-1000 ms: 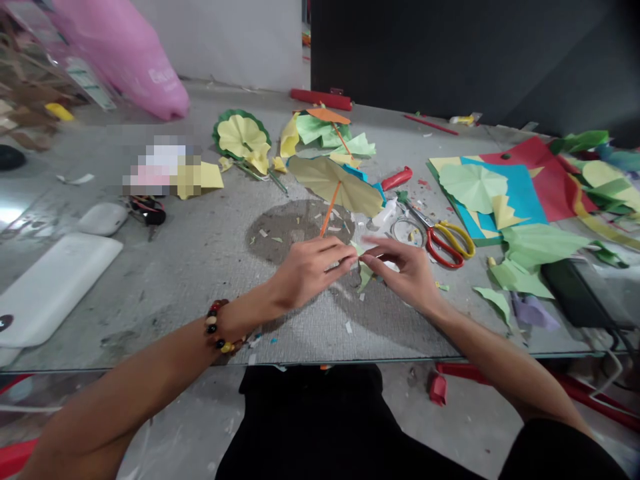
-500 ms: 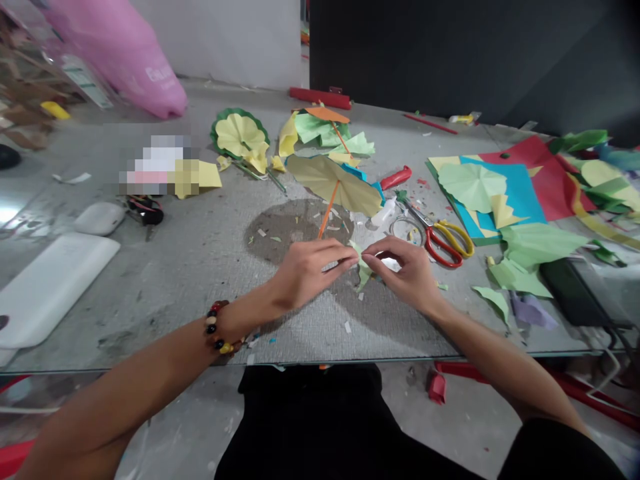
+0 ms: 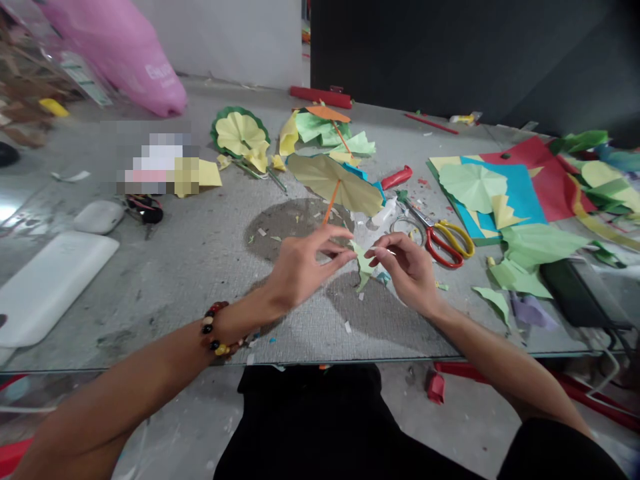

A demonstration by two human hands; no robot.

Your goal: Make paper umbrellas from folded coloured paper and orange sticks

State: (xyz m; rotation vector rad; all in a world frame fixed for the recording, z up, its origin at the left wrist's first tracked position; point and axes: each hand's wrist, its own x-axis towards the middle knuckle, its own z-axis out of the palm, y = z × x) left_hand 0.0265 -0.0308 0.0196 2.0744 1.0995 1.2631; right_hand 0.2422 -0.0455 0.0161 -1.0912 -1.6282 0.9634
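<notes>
A small folded piece of light green paper hangs between both hands just above the grey table. My left hand pinches its left edge with thumb and fingertips. My right hand pinches its right side, fingers curled. A beaded bracelet circles my left wrist. Just beyond the hands lies a yellow-green paper umbrella with an orange stick.
Red and yellow scissors lie right of the hands. Coloured paper sheets and green scraps cover the right side. A yellow and green paper flower, a white mouse and a white slab sit to the left.
Both hands have risen slightly from the table with the green paper piece, and my left fingers have spread a little more.
</notes>
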